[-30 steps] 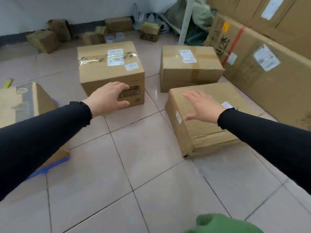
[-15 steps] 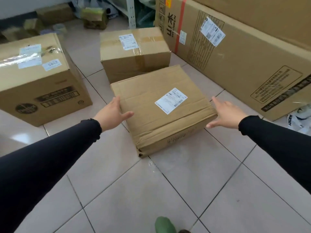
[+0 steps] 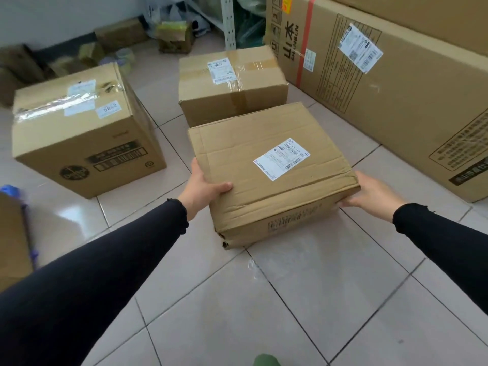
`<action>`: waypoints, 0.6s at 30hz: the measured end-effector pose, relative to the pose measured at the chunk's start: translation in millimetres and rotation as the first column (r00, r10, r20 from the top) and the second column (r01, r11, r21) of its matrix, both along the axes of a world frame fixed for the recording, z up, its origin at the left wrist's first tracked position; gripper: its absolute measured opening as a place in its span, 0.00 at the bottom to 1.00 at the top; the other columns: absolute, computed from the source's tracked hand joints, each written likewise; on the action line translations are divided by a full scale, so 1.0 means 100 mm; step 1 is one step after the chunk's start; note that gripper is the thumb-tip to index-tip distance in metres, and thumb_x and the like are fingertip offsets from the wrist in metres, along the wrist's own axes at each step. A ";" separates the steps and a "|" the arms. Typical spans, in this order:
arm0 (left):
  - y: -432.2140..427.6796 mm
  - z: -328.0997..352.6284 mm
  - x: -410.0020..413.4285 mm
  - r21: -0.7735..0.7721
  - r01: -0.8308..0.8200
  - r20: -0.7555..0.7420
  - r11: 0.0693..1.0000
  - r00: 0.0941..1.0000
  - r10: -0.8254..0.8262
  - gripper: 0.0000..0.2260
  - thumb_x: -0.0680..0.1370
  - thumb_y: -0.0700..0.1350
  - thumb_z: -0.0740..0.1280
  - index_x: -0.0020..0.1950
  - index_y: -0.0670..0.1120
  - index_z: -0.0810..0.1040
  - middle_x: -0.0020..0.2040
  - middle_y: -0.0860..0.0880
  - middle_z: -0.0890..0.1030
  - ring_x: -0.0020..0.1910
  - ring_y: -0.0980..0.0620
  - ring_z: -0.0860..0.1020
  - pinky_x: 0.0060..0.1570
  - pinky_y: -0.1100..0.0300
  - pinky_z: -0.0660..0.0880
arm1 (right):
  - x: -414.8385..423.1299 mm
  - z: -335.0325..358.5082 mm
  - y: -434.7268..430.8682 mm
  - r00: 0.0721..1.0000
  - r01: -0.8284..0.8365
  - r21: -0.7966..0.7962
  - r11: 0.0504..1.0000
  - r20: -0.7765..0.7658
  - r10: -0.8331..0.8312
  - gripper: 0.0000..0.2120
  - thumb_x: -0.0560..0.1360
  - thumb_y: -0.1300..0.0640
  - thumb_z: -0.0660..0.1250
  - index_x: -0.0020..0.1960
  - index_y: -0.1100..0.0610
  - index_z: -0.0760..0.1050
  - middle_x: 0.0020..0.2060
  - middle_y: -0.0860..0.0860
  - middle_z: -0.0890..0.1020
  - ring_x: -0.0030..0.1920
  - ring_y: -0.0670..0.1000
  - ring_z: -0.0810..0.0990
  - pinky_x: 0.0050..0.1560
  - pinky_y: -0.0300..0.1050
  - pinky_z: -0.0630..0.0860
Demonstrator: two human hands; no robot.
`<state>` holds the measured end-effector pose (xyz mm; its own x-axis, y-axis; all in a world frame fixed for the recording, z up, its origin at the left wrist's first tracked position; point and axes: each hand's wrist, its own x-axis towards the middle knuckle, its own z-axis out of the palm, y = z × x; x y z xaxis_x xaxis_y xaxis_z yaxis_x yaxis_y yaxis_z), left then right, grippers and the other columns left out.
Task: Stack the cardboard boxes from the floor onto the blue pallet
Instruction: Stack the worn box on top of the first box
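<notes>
A flat, creased cardboard box [image 3: 253, 165] with a white shipping label lies on the tiled floor in the middle. My left hand [image 3: 202, 187] grips its left edge, thumb on the top face. My right hand [image 3: 369, 191] presses against its right near corner, fingers under the side. Behind it sits a taped box [image 3: 232, 85]. A taller box [image 3: 79, 128] with shiny tape stands at the left. A sliver of the blue pallet [image 3: 12, 192] shows at the far left, with a box [image 3: 12, 241] on it.
A very long printed carton [image 3: 383, 96] lies along the right side, with another on top. Small boxes, tape rolls and bags crowd the back wall by a white shelf post [image 3: 228, 22]. Bare tiles [image 3: 264, 299] spread in front. A green shoe tip [image 3: 266, 360] shows at the bottom.
My view swung right and closer to the flat box. Both hands moved from hovering beside it to gripping its left and right edges.
</notes>
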<state>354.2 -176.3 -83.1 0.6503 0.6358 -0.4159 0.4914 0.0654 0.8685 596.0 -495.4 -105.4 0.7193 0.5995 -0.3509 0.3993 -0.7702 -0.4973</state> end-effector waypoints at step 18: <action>1.37 2.47 -0.96 0.245 -0.262 0.454 0.933 0.882 0.128 0.42 0.70 0.42 0.81 0.76 0.49 0.58 0.65 0.51 0.75 0.62 0.53 0.78 0.62 0.52 0.78 | -0.72 2.28 1.57 0.965 -0.160 0.477 0.864 0.261 0.035 0.34 0.70 0.50 0.80 0.72 0.49 0.70 0.59 0.44 0.79 0.59 0.48 0.75 0.53 0.46 0.69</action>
